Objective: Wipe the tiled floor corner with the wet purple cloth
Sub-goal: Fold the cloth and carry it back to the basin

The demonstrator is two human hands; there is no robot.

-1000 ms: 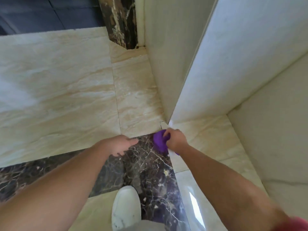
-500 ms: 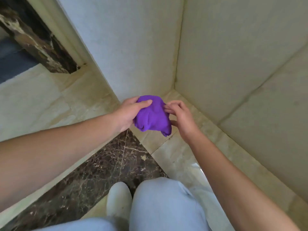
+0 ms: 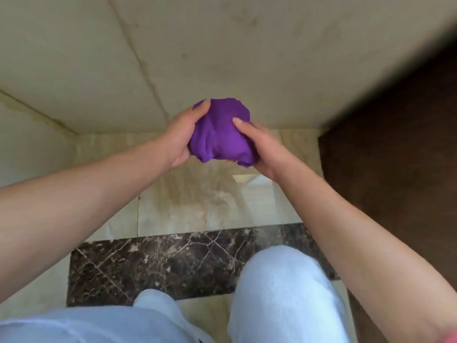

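Note:
The purple cloth (image 3: 220, 131) is bunched into a ball and held in the air between both hands, above the beige floor tiles. My left hand (image 3: 179, 136) grips its left side, thumb over the top. My right hand (image 3: 259, 147) cups its right side and underside, thumb pressed on the front. The floor corner (image 3: 79, 134) where beige floor tile meets the beige walls lies to the left, below the cloth. A damp-looking streaked patch (image 3: 197, 196) shows on the floor tile under the hands.
A beige tiled wall (image 3: 222, 45) rises just behind the cloth. A dark brown panel (image 3: 395, 157) stands at the right. A dark marble strip (image 3: 173, 263) crosses the floor in front of my knees (image 3: 284, 280), clad in light trousers.
The cloth left the floor, where my right hand alone pressed it, and both hands now hold it bunched in the air. The view has swung right towards the wall.

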